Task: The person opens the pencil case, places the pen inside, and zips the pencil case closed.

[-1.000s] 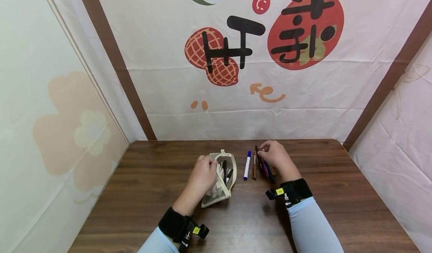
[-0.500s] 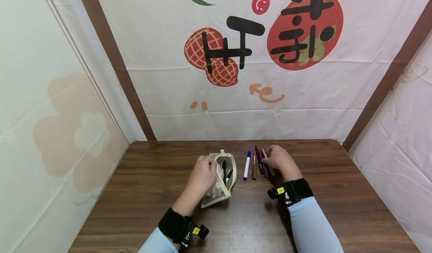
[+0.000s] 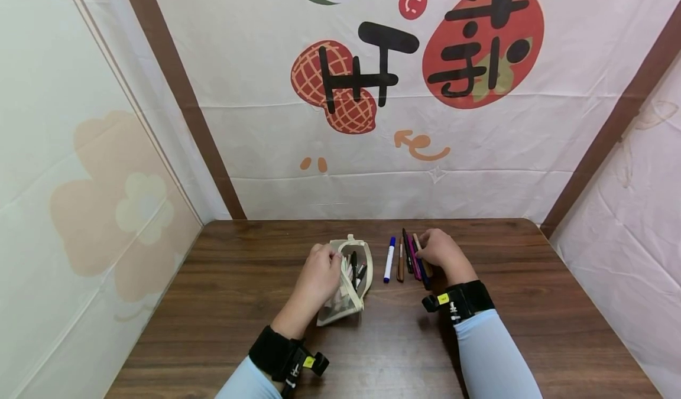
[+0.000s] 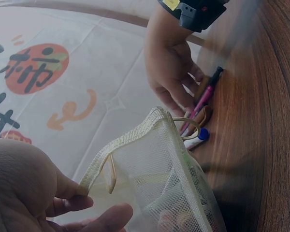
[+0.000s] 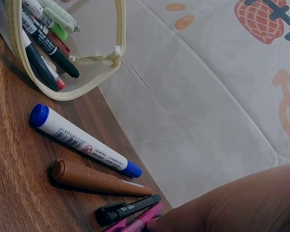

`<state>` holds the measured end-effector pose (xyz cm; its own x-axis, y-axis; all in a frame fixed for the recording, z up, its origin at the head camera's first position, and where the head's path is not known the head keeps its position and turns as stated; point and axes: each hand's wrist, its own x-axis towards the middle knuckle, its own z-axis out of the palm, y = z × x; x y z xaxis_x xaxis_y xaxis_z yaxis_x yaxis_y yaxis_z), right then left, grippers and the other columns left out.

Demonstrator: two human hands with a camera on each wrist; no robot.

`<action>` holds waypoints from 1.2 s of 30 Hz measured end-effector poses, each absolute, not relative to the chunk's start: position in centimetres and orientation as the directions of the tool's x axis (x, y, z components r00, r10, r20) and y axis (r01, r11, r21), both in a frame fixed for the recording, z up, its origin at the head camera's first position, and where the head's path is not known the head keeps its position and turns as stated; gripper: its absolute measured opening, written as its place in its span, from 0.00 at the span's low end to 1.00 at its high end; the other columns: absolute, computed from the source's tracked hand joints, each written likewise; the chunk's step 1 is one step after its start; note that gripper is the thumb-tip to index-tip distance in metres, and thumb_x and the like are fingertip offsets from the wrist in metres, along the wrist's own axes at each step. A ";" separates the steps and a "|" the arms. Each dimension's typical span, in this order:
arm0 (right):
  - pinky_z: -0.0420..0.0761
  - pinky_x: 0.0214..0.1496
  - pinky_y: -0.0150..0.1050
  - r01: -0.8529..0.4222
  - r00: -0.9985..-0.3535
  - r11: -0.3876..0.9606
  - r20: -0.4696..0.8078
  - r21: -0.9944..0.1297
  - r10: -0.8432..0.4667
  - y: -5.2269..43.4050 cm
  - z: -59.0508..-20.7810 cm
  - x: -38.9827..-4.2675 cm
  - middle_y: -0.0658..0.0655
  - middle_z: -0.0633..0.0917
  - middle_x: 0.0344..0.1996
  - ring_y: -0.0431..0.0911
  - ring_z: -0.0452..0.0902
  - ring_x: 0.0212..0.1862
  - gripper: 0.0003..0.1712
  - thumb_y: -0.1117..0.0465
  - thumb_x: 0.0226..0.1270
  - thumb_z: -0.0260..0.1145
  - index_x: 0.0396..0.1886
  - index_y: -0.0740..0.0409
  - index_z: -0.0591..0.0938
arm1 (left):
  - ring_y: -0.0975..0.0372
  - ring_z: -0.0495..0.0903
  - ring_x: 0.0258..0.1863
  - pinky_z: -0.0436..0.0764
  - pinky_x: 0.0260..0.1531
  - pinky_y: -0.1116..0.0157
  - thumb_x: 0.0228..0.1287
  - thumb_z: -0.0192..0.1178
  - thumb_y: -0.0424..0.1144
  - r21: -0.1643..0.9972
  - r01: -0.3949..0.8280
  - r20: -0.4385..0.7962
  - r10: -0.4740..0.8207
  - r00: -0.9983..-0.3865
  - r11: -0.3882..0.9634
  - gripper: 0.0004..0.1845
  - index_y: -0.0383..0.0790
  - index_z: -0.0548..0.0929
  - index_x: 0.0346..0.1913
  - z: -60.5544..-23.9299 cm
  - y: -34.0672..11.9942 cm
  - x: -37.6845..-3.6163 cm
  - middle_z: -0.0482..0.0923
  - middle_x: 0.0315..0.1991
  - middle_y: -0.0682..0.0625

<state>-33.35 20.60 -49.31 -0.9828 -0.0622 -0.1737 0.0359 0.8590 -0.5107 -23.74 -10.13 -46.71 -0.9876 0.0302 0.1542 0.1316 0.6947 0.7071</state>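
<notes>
A cream-trimmed mesh pencil pouch (image 3: 334,311) stands unzipped on the table, with several pens inside. My left hand (image 3: 318,273) pinches its trimmed rim (image 4: 111,145) between thumb and fingers. My right hand (image 3: 444,252) is at the right end of a row of loose pens, thumb against the magenta pen (image 5: 146,217). Whether it grips one I cannot tell. Leftward from there lie a black pen (image 5: 125,210), a brown marker (image 5: 101,179) and a white marker with blue ends (image 5: 87,140). A dark blue pen (image 3: 424,275) lies under the right fingertips.
The wooden table (image 3: 213,310) has its far edge just behind the pens. Beyond it hangs a printed white cloth (image 3: 255,127), with more cloth on both sides. Each wrist wears a black strap with a camera (image 3: 432,302).
My right hand has drawn back slightly to the right from the black pen, uncovering the magenta and tan pens. My left hand keeps its hold on the pouch.
</notes>
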 end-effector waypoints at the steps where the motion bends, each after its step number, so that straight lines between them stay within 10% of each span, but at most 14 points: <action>1: 0.85 0.57 0.57 0.040 -0.982 0.854 -0.177 -0.518 -0.062 20.6 -49.3 -33.4 0.70 0.85 0.58 0.61 0.85 0.55 0.29 0.58 0.67 0.76 0.63 0.66 0.80 | 0.56 0.77 0.38 0.79 0.41 0.57 0.82 0.52 0.41 0.707 0.131 0.154 0.030 -0.988 0.695 0.13 0.38 0.82 0.40 -46.7 -10.2 -23.7 0.75 0.46 0.42; 12: 0.80 0.65 0.62 0.047 -0.975 0.802 -0.201 -0.595 -0.092 20.7 -49.3 -33.9 0.71 0.71 0.76 0.65 0.76 0.68 0.39 0.60 0.70 0.69 0.80 0.57 0.68 | 0.56 0.77 0.37 0.79 0.40 0.58 0.82 0.53 0.40 0.706 0.128 0.153 0.026 -0.988 0.697 0.12 0.38 0.82 0.40 -46.7 -10.1 -23.8 0.75 0.46 0.41; 19: 0.81 0.35 0.42 0.043 -0.974 0.671 -0.182 -0.740 -0.138 20.8 -48.8 -33.7 0.66 0.85 0.51 0.50 0.83 0.34 0.39 0.60 0.73 0.63 0.83 0.52 0.64 | 0.55 0.77 0.38 0.79 0.41 0.57 0.82 0.53 0.40 0.701 0.125 0.147 0.029 -0.989 0.702 0.12 0.38 0.82 0.40 -46.5 -10.1 -23.7 0.75 0.46 0.42; 36: 0.90 0.49 0.56 0.065 -0.966 0.272 -0.128 -0.960 -0.223 16.6 -48.0 -33.1 0.66 0.91 0.44 0.55 0.92 0.40 0.36 0.65 0.72 0.71 0.73 0.59 0.64 | 0.55 0.77 0.39 0.79 0.43 0.56 0.83 0.52 0.42 0.701 0.114 0.141 0.020 -0.990 0.704 0.13 0.39 0.82 0.41 -46.6 -10.0 -23.8 0.75 0.46 0.42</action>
<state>-33.09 16.57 -47.96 -0.9664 -0.2229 -0.1284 0.0649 0.2716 -0.9602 -23.81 -10.04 -46.55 -0.9898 0.0200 0.1407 0.1139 0.7037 0.7013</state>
